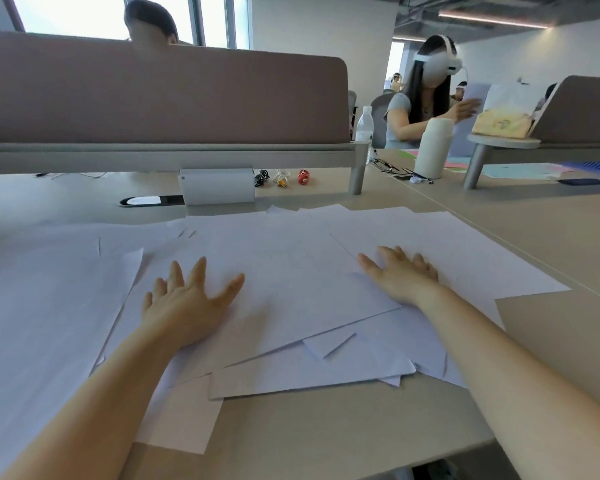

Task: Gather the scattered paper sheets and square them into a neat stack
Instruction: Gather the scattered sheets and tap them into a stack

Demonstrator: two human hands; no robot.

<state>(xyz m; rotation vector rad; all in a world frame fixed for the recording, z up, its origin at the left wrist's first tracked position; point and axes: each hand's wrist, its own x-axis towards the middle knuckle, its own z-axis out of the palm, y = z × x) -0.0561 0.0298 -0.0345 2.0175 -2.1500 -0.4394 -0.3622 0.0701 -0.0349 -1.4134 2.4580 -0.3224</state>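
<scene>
Little is done: the sheets point(291, 271) lie fanned and overlapping across the beige counter point(326, 427), none squared. The left hand point(184, 306) and right hand point(400, 275) rest flat on them, fingers spread, each grip wide open and holding nothing. Gathering and squaring remain. It is an open office; a divider point(153, 98) stands behind.

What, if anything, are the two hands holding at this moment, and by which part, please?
Nothing is gripped. The left hand and right hand lie open, palms down, fingers spread, pressing flat on the scattered paper sheets on the desk.
</scene>
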